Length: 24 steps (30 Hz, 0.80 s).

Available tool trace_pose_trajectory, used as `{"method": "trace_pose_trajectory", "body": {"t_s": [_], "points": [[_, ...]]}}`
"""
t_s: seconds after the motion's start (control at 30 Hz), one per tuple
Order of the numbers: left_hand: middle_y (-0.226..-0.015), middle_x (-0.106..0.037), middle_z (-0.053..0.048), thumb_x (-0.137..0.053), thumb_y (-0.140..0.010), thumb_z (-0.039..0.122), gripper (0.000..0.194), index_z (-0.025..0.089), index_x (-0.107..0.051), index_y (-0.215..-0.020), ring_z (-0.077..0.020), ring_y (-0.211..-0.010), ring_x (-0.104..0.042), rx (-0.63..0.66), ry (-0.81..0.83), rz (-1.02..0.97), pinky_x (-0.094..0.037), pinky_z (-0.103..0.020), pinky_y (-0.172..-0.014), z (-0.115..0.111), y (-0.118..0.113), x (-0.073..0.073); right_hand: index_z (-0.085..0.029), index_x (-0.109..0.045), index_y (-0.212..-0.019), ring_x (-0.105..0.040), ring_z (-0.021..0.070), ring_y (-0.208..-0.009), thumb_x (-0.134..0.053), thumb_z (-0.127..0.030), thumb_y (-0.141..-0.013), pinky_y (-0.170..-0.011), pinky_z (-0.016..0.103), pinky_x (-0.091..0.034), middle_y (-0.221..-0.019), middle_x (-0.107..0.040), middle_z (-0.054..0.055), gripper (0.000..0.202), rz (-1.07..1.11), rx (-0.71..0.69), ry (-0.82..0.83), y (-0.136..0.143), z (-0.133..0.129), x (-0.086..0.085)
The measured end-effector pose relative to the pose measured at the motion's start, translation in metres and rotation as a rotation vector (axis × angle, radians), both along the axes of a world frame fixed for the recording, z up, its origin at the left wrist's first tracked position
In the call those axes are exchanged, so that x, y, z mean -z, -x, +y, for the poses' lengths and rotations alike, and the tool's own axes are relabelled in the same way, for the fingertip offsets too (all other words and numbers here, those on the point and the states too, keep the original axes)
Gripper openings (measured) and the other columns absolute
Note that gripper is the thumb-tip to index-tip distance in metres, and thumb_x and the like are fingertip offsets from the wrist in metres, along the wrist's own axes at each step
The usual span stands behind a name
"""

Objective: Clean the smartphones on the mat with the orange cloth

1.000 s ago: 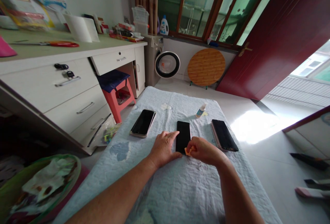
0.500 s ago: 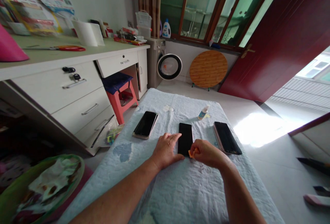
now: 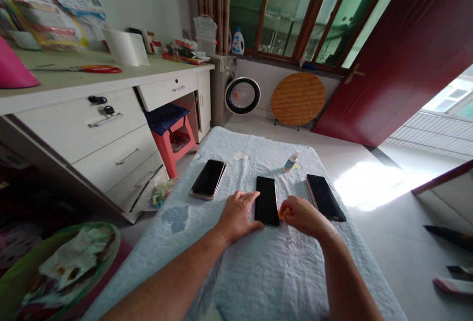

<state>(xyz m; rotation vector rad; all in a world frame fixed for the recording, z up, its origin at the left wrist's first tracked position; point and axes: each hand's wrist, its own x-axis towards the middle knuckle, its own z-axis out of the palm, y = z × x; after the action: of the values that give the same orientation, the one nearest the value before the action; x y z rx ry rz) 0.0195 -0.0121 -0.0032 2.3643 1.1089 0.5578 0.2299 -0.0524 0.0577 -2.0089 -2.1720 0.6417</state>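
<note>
A black smartphone (image 3: 266, 203) lies face up on the light blue quilted cloth (image 3: 244, 272). My left hand (image 3: 238, 215) rests against its left side, fingers stretched out, with fingertips and thumb touching the phone's edge. My right hand (image 3: 299, 212) is closed around a small orange cloth (image 3: 281, 212), most of it hidden by the fingers, at the phone's lower right edge. Left of my hands lies another phone (image 3: 209, 178), and on the right a third dark phone (image 3: 325, 198) sits on something pinkish. A small spray bottle (image 3: 291, 162) stands beyond them.
A desk (image 3: 121, 82) runs along the left, with a pink stool (image 3: 177, 139) beside it. At lower left stands a bin (image 3: 114, 252) of crumpled waste. A washing machine (image 3: 221, 89) with its door ajar and a round wooden tabletop (image 3: 298, 99) are at the back.
My right hand has shifted slightly right, carrying the orange cloth from the phone's lower right corner to its right edge. My left hand keeps its place.
</note>
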Motion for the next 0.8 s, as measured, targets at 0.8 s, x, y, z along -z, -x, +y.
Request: {"method": "trace_pose_trajectory", "body": {"t_s": [0.8], "points": [[-0.129, -0.057, -0.005, -0.078, -0.063, 0.049, 0.081, 0.026, -0.044, -0.133, -0.0303, -0.112, -0.050, 0.014, 0.009, -0.007, -0.038, -0.041, -0.094, 0.000, 0.000, -0.003, -0.017, -0.067, -0.090, -0.052, 0.0124, -0.078, -0.049, -0.012, -0.082, -0.074, 0.023, -0.038, -0.085, -0.051, 0.002, 0.020, 0.126, 0.156, -0.356, 0.015, 0.027, 0.041]]}}
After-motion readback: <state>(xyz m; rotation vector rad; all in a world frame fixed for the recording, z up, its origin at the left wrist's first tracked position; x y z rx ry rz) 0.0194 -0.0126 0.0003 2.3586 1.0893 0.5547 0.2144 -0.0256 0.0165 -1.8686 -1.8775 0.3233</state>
